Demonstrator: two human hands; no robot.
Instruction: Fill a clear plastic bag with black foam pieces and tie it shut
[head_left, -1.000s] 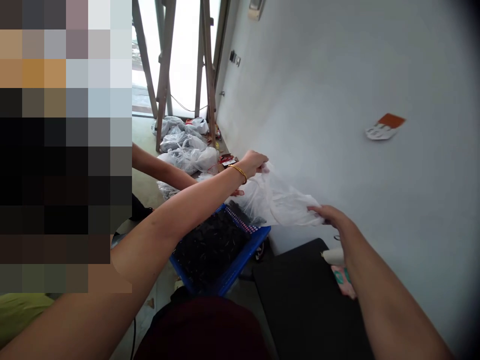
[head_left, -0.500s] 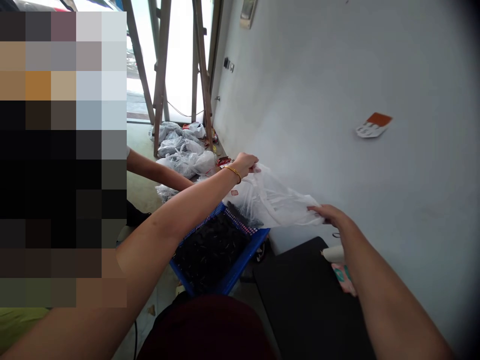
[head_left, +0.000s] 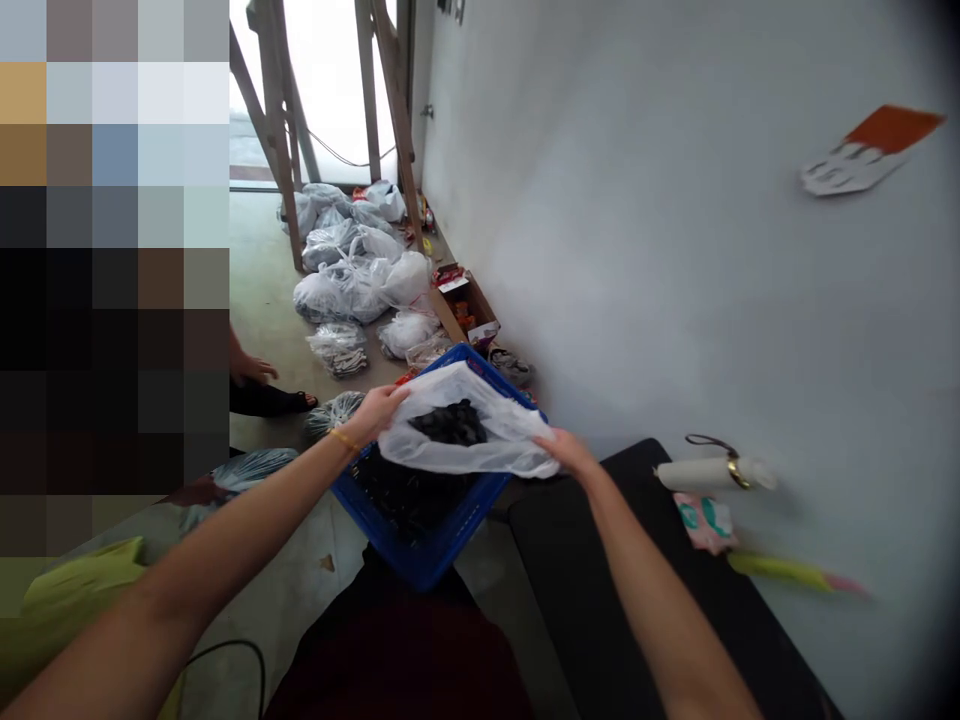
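Observation:
A white plastic bag (head_left: 450,458) is spread between my two hands, its mouth facing up. My left hand (head_left: 381,408) pinches the bag's left rim, and a gold bangle circles that wrist. At the opposite rim, my right hand (head_left: 568,452) is closed on the plastic. Small black pieces (head_left: 454,422) show through the opening; their kind is unclear. Below the bag stands a blue plastic basket (head_left: 420,575) holding a mass of similar black pieces (head_left: 409,510).
A black bench (head_left: 577,560) on the right bears a white bottle (head_left: 697,473) and a pink packet (head_left: 705,522). Filled plastic bags (head_left: 345,285) and an open cardboard box (head_left: 472,305) lie ahead near a wooden ladder (head_left: 277,130). Another person's hand (head_left: 253,368) is at left.
The bag has gone from stretched sideways to held open over the basket. Both my hands have moved down and left, closer together. The other person's arm has drawn back left. My view has shifted.

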